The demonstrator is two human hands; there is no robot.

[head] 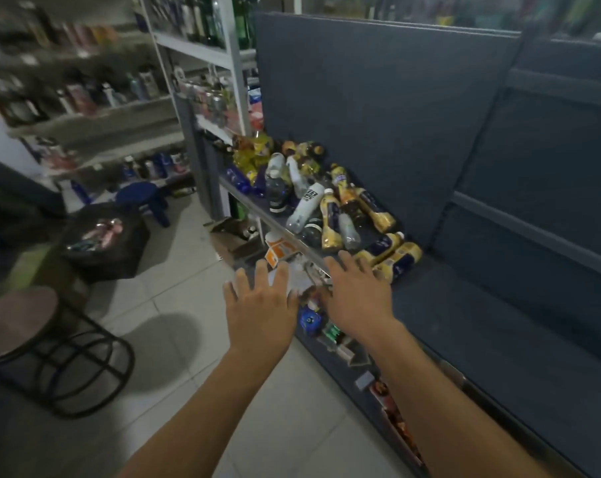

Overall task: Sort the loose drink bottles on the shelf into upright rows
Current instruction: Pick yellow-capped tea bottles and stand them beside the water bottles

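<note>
A heap of loose drink bottles lies on the dark grey shelf. Several yellow-labelled bottles lie on their sides, with a white bottle tipped among them and a clear bottle standing upright behind. Two more yellow bottles lie nearest to me. My left hand hovers with spread fingers in front of the shelf edge, holding nothing. My right hand reaches with straight fingers over the shelf's front edge, just short of the nearest yellow bottles.
A lower shelf under my hands holds small packaged goods. A round stool stands at the left, beside a black bin and a blue plastic stool. An open cardboard box sits on the tiled floor. White racks of bottles rise behind.
</note>
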